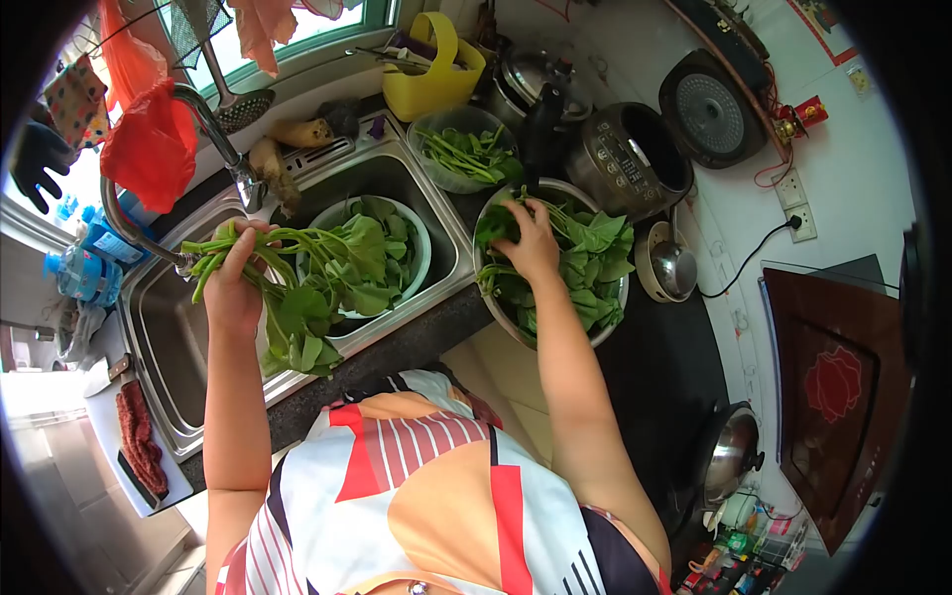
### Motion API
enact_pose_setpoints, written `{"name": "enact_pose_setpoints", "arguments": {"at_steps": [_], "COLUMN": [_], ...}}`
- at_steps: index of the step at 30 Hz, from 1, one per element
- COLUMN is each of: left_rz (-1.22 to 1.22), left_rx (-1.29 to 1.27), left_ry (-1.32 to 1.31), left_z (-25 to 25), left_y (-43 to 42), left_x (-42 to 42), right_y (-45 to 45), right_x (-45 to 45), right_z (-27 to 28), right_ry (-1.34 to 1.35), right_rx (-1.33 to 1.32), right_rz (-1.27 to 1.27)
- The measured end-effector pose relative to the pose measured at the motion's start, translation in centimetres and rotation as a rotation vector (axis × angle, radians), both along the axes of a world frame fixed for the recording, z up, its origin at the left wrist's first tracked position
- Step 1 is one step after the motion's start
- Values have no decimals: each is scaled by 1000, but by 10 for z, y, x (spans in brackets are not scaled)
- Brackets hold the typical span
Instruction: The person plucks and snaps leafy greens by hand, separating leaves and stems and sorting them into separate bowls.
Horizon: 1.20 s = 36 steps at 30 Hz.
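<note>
My left hand is closed round the stems of a bunch of leafy greens, held up over the sink. Its leaves hang to the right, partly hiding a pale bowl in the right basin, which has more leaves in it. My right hand reaches into a large metal bowl heaped with leafy greens. Its fingers curl round some leaves at the bowl's upper left. Behind that bowl stands a clear bowl of cut green stems.
The faucet arches over the sink. A yellow basket, a rice cooker and a small pot with a ladle stand behind and right. A knife lies on a white board at left.
</note>
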<state>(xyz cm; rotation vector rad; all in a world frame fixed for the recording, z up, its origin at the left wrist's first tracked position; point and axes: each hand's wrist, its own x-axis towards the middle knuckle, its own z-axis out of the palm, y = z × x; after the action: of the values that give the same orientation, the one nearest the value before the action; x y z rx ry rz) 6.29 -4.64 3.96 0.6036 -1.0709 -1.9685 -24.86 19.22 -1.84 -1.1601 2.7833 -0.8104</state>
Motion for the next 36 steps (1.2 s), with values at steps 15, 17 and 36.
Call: {"name": "enact_pose_setpoints", "arguments": {"at_steps": [15, 17, 36], "left_rz": [56, 59, -176], "left_rx": [97, 102, -47], "left_ry": [38, 39, 172], "left_z": [-14, -13, 16], "left_y": [-10, -13, 8], "left_x": [14, 16, -1], "right_y": [100, 112, -116], "right_x": [-60, -48, 145], "right_z": [10, 4, 99], "right_ry": [-941, -698, 176], "right_rx": [-1014, -881, -437], "right_rz": [-672, -823, 654]}}
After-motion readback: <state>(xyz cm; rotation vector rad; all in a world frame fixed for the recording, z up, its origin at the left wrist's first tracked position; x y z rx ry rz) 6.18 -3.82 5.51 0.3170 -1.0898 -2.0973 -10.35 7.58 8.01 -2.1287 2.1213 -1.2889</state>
